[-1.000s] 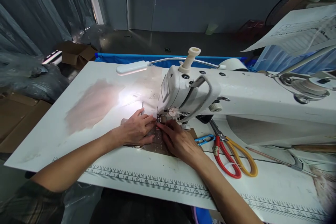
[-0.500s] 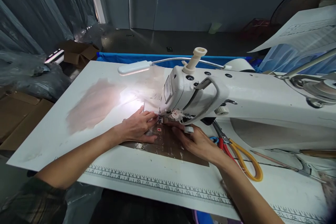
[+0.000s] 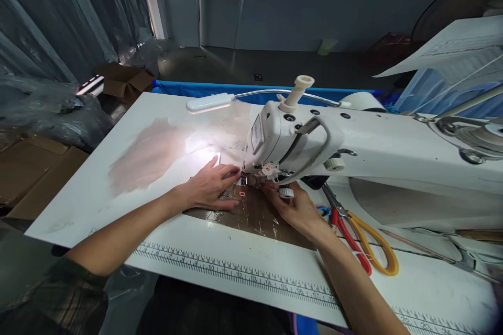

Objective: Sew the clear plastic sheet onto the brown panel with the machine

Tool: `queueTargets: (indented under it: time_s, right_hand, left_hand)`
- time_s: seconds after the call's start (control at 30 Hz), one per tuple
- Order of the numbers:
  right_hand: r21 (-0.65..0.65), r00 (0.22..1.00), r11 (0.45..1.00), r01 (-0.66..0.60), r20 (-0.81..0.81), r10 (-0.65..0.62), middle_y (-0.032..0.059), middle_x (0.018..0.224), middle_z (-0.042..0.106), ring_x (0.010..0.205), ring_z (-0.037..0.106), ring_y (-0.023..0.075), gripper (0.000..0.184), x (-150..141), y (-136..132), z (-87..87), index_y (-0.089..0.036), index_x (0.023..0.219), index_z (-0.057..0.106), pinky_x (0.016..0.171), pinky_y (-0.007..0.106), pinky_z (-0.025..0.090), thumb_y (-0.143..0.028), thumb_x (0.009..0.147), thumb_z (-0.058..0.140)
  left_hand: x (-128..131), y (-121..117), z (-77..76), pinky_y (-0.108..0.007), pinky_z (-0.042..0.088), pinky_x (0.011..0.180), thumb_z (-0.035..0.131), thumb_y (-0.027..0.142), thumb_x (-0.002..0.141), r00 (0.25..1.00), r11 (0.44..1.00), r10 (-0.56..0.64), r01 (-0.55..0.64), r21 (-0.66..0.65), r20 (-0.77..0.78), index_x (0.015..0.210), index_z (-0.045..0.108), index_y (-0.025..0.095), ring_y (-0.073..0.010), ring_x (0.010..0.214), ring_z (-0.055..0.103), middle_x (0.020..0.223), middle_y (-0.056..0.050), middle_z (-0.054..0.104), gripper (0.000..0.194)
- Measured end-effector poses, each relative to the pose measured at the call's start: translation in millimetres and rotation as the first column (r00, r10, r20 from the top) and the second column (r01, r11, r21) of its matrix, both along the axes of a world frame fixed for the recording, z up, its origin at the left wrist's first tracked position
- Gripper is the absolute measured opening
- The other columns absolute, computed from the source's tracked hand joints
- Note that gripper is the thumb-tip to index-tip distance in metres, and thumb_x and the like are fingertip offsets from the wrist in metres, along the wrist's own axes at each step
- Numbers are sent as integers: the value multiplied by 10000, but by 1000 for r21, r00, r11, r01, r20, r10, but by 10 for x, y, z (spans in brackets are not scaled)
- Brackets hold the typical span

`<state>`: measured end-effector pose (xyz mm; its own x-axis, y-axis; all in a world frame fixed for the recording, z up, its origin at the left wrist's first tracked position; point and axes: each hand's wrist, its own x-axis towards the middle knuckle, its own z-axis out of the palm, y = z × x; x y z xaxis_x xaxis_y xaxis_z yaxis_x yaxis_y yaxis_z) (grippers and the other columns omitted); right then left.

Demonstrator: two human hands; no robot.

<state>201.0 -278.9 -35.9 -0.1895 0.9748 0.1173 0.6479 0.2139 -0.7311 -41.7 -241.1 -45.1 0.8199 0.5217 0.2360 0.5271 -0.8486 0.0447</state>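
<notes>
My left hand (image 3: 214, 187) lies flat with fingers spread, left of the needle area of a white sewing machine (image 3: 298, 138). Its fingertips reach the presser foot (image 3: 244, 179), and its thumb side rests on a shiny brown cover sheet (image 3: 251, 220) bearing a small red mark. From the right, my right hand (image 3: 296, 210) stretches its fingers toward the foot; a knob and the machine head partly hide them. Thin pale fabric (image 3: 236, 115) lies behind the needle under the lamp's light. What cloth is under my fingers is too washed out to tell.
Red-and-yellow-handled scissors (image 3: 363, 243) lie right of my right hand. A lamp (image 3: 210, 103) hangs over the table. A pinkish sheer patch (image 3: 151, 157) spreads on the left. A printed ruler (image 3: 236, 275) runs along the front edge. Cardboard boxes (image 3: 43, 167) stand at left.
My right hand's fingers have drawn back slightly to the right from the presser foot. My left hand stays flat beside it. The whole view has shifted slightly.
</notes>
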Motion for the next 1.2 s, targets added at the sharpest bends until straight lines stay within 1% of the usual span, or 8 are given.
queueTargets:
  time_s: [0.1, 0.37, 0.47, 0.57, 0.73, 0.93, 1.07, 1.2]
  right_hand:
    - [-43, 996, 996, 74, -44, -76, 16, 679, 601, 579, 568, 188, 242, -46, 10, 22, -215, 846, 508, 508, 298, 463, -456, 828, 505]
    - [64, 994, 992, 105, 0, -106, 4, 646, 540, 596, 521, 174, 242, -83, 11, -55, -225, 754, 468, 522, 285, 449, -454, 822, 505]
    - [118, 996, 989, 94, 4, -95, 41, 717, 577, 663, 543, 198, 229, -74, 21, -135, -222, 786, 478, 575, 317, 474, -446, 833, 482]
    - [137, 996, 987, 85, 4, -86, 63, 760, 580, 724, 566, 223, 210, -78, 13, -162, -225, 796, 470, 620, 345, 490, -431, 836, 474]
    - [171, 994, 982, 83, 50, -93, 74, 822, 551, 770, 585, 233, 177, -76, -10, -160, -223, 826, 483, 650, 362, 514, -398, 838, 465]
    - [230, 987, 973, 19, 150, -55, 111, 942, 548, 783, 606, 239, 199, -29, -12, -231, -208, 929, 545, 635, 374, 540, -372, 874, 448]
    - [299, 969, 954, -25, 244, -51, 144, 1029, 548, 779, 621, 240, 210, -32, -45, -291, -189, 961, 561, 640, 389, 559, -348, 896, 439]
    - [383, 953, 915, -128, 301, 7, 167, 1067, 571, 875, 633, 261, 258, -76, -78, -309, -164, 1022, 592, 724, 392, 564, -289, 914, 394]
  left_hand:
    - [-18, -10, -8, -572, 328, 1045, 484, 513, 903, 999, 999, 27, -25, -43, 46, 1300, 470, 105, -281, 1100, 541, 1281, -165, 505, 570]
    - [-77, 168, -8, -543, 292, 1103, 519, 493, 900, 995, 989, 32, -17, -144, 99, 1290, 533, 188, -262, 1126, 540, 1313, -121, 529, 495]
    - [-105, 362, 77, -477, 406, 1030, 596, 474, 853, 995, 977, -17, 38, -209, 99, 1182, 624, 197, -266, 1118, 554, 1257, -103, 576, 431]
    - [-71, 613, 218, -350, 518, 877, 587, 396, 866, 989, 956, -24, 67, -287, 149, 1009, 695, 192, -212, 1004, 615, 1132, -77, 639, 272]
    - [159, 1109, 381, -379, 499, 896, 495, 283, 898, 931, 979, 195, -164, -123, 307, 973, 675, 135, -245, 1034, 596, 1131, -117, 621, 245]
    - [326, 1517, 258, -391, 468, 861, 253, 386, 994, 929, 912, 365, -341, -229, 69, 1035, 631, 71, -280, 1038, 592, 1034, -115, 633, 494]
    - [259, 1461, 274, -514, 411, 973, 339, 425, 980, 905, 889, 423, -403, -216, 52, 1264, 515, 123, -322, 1212, 482, 1285, -185, 534, 450]
    - [172, 1080, 416, -403, 405, 1010, 366, 379, 974, 918, 924, 375, -360, -126, 130, 1297, 474, 139, -269, 1221, 468, 1330, -150, 497, 417]
